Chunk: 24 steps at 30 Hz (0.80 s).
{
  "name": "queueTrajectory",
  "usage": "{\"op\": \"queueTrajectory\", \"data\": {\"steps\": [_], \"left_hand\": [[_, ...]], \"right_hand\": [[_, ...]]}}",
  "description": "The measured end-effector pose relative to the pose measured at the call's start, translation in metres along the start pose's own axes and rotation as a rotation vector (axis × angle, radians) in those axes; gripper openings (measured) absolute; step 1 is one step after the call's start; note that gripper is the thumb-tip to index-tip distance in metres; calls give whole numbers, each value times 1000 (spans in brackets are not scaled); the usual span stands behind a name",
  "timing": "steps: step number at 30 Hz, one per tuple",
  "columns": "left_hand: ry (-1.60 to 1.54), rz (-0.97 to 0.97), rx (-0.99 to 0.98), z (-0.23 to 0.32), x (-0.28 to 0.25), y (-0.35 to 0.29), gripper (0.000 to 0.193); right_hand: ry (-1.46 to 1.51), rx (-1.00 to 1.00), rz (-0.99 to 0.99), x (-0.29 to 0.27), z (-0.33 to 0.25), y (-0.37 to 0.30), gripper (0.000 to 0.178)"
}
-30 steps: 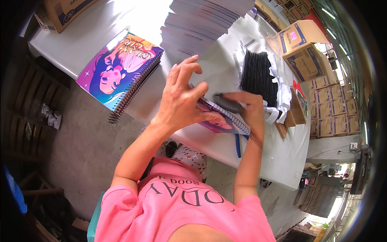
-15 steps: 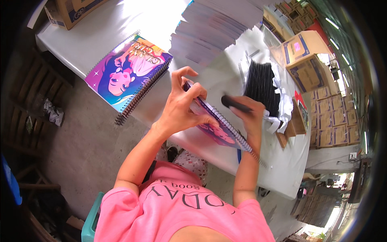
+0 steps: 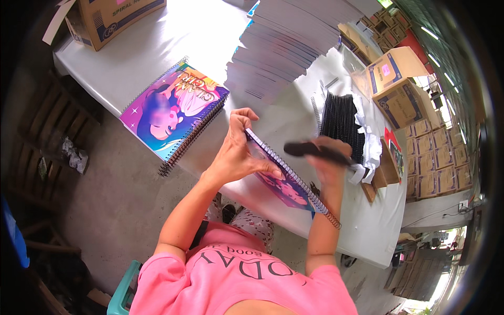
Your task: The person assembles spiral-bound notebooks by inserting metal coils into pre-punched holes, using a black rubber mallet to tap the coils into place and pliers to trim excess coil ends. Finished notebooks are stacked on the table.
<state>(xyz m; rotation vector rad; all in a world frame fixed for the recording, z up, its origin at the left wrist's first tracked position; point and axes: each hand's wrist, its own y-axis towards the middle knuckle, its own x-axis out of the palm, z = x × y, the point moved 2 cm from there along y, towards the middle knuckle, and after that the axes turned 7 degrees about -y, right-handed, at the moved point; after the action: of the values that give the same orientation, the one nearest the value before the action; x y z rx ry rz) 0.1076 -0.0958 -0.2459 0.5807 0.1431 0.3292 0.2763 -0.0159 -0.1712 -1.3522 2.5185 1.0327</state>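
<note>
My left hand (image 3: 231, 157) grips a spiral notebook (image 3: 286, 191) with a purple and pink picture cover, its thumb on the cover and its fingers mostly behind. The notebook is tilted, its bound edge up, with a wire-like coil (image 3: 296, 179) running through the holes and sticking out past the lower right end. My right hand (image 3: 329, 167), smeared by motion, is closed around a dark tool (image 3: 302, 149) just right of the coil. The tool's kind is unclear, and it looks apart from the coil.
Finished-looking spiral notebooks (image 3: 176, 107) lie stacked on the white table (image 3: 362, 226) at left. Behind stands a tall stack of paper blocks (image 3: 278, 50). A bundle of black coils (image 3: 341, 123) lies at right, near an open carton (image 3: 396, 97). Another carton (image 3: 113, 23) stands far left.
My left fingers have come off the upper end of the notebook's bound edge and now sit behind it. The dark tool has swung to a more level angle. The whole view has shifted slightly.
</note>
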Motion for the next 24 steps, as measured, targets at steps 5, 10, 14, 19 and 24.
{"op": "queueTrajectory", "data": {"steps": [5,10,14,19,24], "left_hand": [[-6,-24,-45,5,-3,3,99],[-47,-29,-79,-5,-3,-2,96],[-280,112,-150,-7,1,-4,66],[-456,191,-328,11,-5,-6,19],[-435,343,-148,45,0,-6,20]], "right_hand": [[-360,320,9,4,3,12,26],[-322,337,-60,22,10,13,32],[-667,487,176,0,47,-20,36],[-1158,583,152,-7,35,-106,65],[-1322,1167,142,21,-14,-201,62]]}}
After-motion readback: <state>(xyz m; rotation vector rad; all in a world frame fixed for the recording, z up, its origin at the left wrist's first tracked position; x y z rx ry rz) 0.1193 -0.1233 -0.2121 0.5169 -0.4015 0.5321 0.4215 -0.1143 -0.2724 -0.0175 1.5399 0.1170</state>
